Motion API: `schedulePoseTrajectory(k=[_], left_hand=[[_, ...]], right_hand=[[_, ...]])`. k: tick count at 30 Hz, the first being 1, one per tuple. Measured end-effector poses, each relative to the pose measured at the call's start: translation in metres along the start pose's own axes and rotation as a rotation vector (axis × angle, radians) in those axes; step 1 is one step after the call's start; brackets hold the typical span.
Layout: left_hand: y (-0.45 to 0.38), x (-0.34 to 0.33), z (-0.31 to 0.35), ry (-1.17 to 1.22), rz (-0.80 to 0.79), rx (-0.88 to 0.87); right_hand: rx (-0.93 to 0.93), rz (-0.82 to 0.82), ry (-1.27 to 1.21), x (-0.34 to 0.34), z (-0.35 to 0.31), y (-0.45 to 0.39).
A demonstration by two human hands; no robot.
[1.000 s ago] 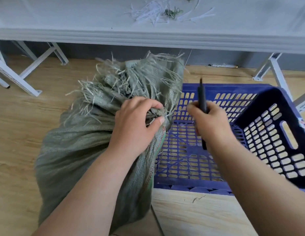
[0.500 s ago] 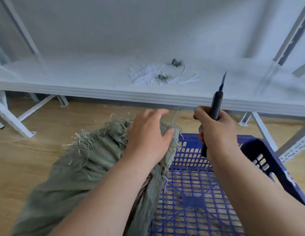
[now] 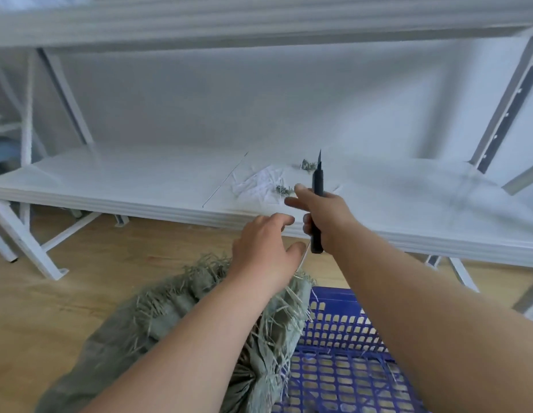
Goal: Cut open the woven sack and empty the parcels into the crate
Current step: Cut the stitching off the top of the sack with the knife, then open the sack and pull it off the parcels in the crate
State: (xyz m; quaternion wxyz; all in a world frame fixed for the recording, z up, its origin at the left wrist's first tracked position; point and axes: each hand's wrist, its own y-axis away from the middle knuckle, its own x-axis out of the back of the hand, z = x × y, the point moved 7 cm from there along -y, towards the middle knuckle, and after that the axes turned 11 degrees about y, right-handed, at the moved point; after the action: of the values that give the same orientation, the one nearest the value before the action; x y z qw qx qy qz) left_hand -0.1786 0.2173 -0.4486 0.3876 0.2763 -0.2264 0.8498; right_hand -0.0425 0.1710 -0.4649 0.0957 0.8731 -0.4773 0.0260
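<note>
The grey-green woven sack [image 3: 158, 326] lies on the wooden floor, its frayed mouth draped over the near left rim of the blue slotted crate [image 3: 348, 365]. My left hand [image 3: 263, 248] is raised above the sack's mouth and pinches a thin pale strand [image 3: 302, 259] between thumb and fingers. Just right of it, my right hand [image 3: 325, 216] grips a black craft knife [image 3: 317, 189] upright, blade pointing up, index finger stretched out. No parcels show.
A low white shelf board [image 3: 125, 180] runs across in front of me, with a pile of white and green cut scraps [image 3: 259, 183] and a thin long strand [image 3: 226, 180] on it. White metal shelf legs [image 3: 35, 251] stand on the floor at left and right.
My view has tilted up. My left hand has let go of the sack's mouth and lifted toward the shelf with a strand; my right hand has carried the knife up and forward over the shelf edge.
</note>
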Motion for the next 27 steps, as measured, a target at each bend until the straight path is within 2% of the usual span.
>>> schedulePoseTrajectory(k=[3, 8, 13, 16, 19, 23, 27], left_hand=[[0.014, 0.001, -0.003, 0.083, -0.002, 0.015], [0.081, -0.002, -0.017, 0.391, -0.073, 0.131], [0.161, -0.066, -0.051, 0.585, -0.315, 0.385], [0.174, -0.097, -0.059, 0.546, -0.405, 0.408], [0.167, -0.102, -0.058, 0.579, -0.377, 0.368], [0.165, -0.101, -0.061, 0.622, -0.349, 0.37], [0.159, -0.094, -0.068, 0.687, -0.303, 0.386]], right_hand=[[-0.065, -0.042, 0.027, -0.003, 0.031, 0.03], [-0.241, -0.135, -0.306, 0.013, 0.09, 0.109], [-0.299, 0.003, -0.379, 0.03, 0.146, 0.171], [-0.3, 0.011, -0.318, 0.026, 0.161, 0.174], [-0.32, -0.052, -0.262, 0.018, 0.164, 0.169], [-0.383, -0.123, -0.352, 0.006, 0.17, 0.17], [-0.332, -0.217, -0.311, -0.006, 0.165, 0.176]])
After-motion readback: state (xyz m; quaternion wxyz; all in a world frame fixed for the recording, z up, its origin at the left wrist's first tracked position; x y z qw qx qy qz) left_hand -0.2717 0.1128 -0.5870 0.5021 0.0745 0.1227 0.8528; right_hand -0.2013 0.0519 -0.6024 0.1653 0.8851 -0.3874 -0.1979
